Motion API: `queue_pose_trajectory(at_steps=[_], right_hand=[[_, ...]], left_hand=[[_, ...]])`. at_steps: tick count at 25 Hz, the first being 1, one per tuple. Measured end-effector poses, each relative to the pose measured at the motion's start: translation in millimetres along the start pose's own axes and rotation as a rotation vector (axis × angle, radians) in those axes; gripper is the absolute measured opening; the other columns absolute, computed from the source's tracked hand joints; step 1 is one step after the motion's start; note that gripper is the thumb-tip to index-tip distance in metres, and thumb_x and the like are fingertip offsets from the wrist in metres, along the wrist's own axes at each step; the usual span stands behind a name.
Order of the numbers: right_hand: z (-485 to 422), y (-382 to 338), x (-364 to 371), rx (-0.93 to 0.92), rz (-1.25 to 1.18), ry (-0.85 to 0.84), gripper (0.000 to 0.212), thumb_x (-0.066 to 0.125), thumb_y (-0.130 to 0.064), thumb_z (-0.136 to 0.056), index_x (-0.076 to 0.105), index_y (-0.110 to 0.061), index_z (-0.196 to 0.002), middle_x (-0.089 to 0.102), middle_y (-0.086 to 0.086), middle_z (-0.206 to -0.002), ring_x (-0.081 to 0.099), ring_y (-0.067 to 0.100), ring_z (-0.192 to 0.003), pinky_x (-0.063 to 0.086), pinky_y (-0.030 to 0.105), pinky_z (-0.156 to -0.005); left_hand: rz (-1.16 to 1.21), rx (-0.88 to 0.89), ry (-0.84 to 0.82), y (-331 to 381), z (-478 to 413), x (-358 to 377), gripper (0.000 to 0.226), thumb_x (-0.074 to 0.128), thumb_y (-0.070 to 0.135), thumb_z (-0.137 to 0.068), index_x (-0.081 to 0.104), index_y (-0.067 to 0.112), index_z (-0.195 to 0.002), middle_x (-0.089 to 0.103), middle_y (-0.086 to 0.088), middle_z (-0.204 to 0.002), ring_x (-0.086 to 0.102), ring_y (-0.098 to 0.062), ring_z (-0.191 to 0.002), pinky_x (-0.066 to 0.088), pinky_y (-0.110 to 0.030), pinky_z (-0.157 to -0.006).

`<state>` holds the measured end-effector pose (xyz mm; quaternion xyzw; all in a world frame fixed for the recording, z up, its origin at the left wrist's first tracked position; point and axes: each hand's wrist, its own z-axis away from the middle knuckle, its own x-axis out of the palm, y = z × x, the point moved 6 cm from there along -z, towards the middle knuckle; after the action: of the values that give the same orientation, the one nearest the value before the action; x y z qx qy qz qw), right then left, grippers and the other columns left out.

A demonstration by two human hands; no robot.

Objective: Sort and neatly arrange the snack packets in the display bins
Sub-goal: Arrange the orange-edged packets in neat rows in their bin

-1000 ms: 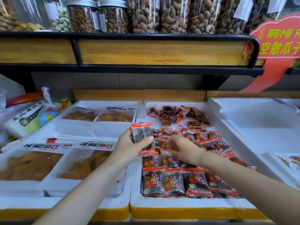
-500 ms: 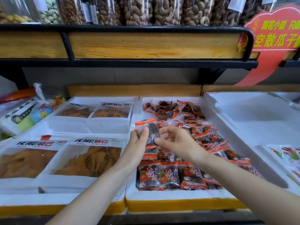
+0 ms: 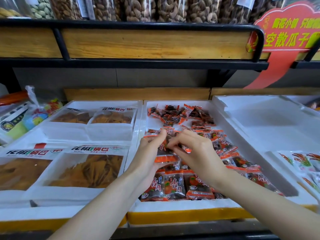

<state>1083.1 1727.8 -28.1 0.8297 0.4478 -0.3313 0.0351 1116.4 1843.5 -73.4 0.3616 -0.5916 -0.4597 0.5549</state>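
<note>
In the middle bin (image 3: pixel 173 205) the snack packets (image 3: pixel 174 186) lie as a row at its front and a loose heap (image 3: pixel 180 113) at its back, the left hand (image 3: pixel 149 153) and right hand (image 3: pixel 199 153) gripping a few over its middle, with bags of crisps (image 3: pixel 86 170) in the bins (image 3: pixel 26 215) to its left and jars (image 3: pixel 138 7) on the shelf (image 3: pixel 138 42) above.

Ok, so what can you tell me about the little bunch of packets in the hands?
It is a small stack of packets, shiny clear plastic with orange-red sealed ends, something dark inside and red writing on the front. It is held up above the white foam bin, over the neat row of matching packets. The left hand grips it from the left and underneath; the right hand pinches at its front with curled fingertips.
</note>
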Motion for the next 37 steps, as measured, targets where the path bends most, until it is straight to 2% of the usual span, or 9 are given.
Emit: queue_pose_trajectory(at_steps=[6,11,15,19,23,25,30,34,37], right_hand=[[12.3,-15.7,8.1,-0.199,-0.037,-0.137,0.014,0.060,-0.021,-0.085,0.069,-0.011,-0.087,0.069,-0.001,-0.093,0.059,0.009,-0.105,0.047,0.023,-0.092],[13.3,14.5,-14.6,0.339,-0.244,-0.004,0.025,0.061,-0.037,-0.084,0.053,-0.031,-0.107,0.059,-0.016,-0.108,0.055,-0.006,-0.101,0.044,0.012,-0.087],[16.7,41.1,-6.9,0.752,-0.555,-0.139,0.026,0.063,-0.031,-0.085,0.059,-0.018,-0.108,0.067,0.005,-0.094,0.062,0.001,-0.075,0.047,0.010,-0.064],[15.7,47.9,-27.7,0.779,-0.504,-0.170,0.011,0.066,-0.029,-0.083,0.066,-0.020,-0.078,0.070,0.001,-0.077,0.061,0.006,-0.070,0.047,0.016,-0.070],[24.6,96.3,-62.2,0.913,-0.273,-0.049,0.027,0.063,-0.034,-0.086,0.061,-0.012,-0.070,0.057,-0.004,-0.059,0.051,0.011,-0.060,0.043,0.022,-0.067],[37.9,118.4,-60.5,0.973,-0.141,-0.106,0.030,0.064,-0.032,-0.086,0.059,-0.008,-0.068,0.053,0.002,-0.057,0.047,0.013,-0.055,0.041,0.018,-0.058],[61.9,139.1,-35.2,1.046,-0.075,-0.203,0.030,0.064,-0.021,-0.089,0.056,-0.010,-0.062,0.049,-0.004,-0.055,0.042,-0.001,-0.048,0.033,0.005,-0.046],[56.7,141.1,-28.7,1.014,-0.002,-0.242,0.021,0.060,-0.018,-0.091,0.059,-0.004,-0.075,0.056,-0.004,-0.081,0.043,-0.008,-0.059,0.035,0.007,-0.049],[55.4,140.0,-31.0,0.955,0.093,-0.219,0.023,0.065,-0.022,-0.087,0.062,0.000,-0.095,0.056,0.004,-0.079,0.048,0.004,-0.062,0.037,0.003,-0.052]], left_hand=[[0.044,0.046,0.110,0.7,-3.4,-6.8,0.030,0.069,0.018,-0.085,0.060,0.009,-0.112,0.069,-0.010,-0.101,0.068,-0.017,-0.086,0.051,-0.031,-0.063],[-0.044,0.222,0.136,13.8,-0.5,-2.2,0.024,0.068,0.018,-0.086,0.056,0.013,-0.106,0.070,-0.008,-0.090,0.068,-0.013,-0.075,0.053,-0.033,-0.068],[-0.224,0.314,0.065,19.0,1.0,13.4,0.025,0.071,0.020,-0.084,0.057,0.019,-0.105,0.073,0.001,-0.094,0.070,-0.014,-0.090,0.055,-0.038,-0.083],[-0.498,0.345,0.057,18.6,-4.4,27.6,0.034,0.062,0.037,-0.088,0.052,0.019,-0.115,0.062,0.005,-0.105,0.059,-0.016,-0.107,0.047,-0.037,-0.096],[-0.561,0.327,0.066,16.1,-9.3,24.9,0.033,0.053,0.040,-0.092,0.049,0.010,-0.106,0.058,-0.024,-0.103,0.061,-0.030,-0.100,0.045,-0.045,-0.091],[-0.557,0.320,0.063,16.2,-7.0,23.7,0.037,0.054,0.037,-0.093,0.048,0.004,-0.108,0.055,-0.029,-0.105,0.066,-0.022,-0.093,0.045,-0.048,-0.092],[-0.610,0.309,0.103,14.9,-5.3,22.5,0.024,0.053,0.033,-0.095,0.050,0.010,-0.100,0.051,-0.014,-0.086,0.057,-0.021,-0.082,0.047,-0.036,-0.079],[-0.609,0.254,0.105,10.7,-4.8,21.9,0.033,0.050,0.035,-0.096,0.043,0.002,-0.094,0.036,-0.011,-0.082,0.043,-0.022,-0.077,0.040,-0.034,-0.072],[-0.529,0.183,0.096,5.0,-4.7,21.7,0.030,0.049,0.033,-0.097,0.040,0.010,-0.080,0.040,-0.005,-0.078,0.043,-0.015,-0.076,0.035,-0.027,-0.069]])
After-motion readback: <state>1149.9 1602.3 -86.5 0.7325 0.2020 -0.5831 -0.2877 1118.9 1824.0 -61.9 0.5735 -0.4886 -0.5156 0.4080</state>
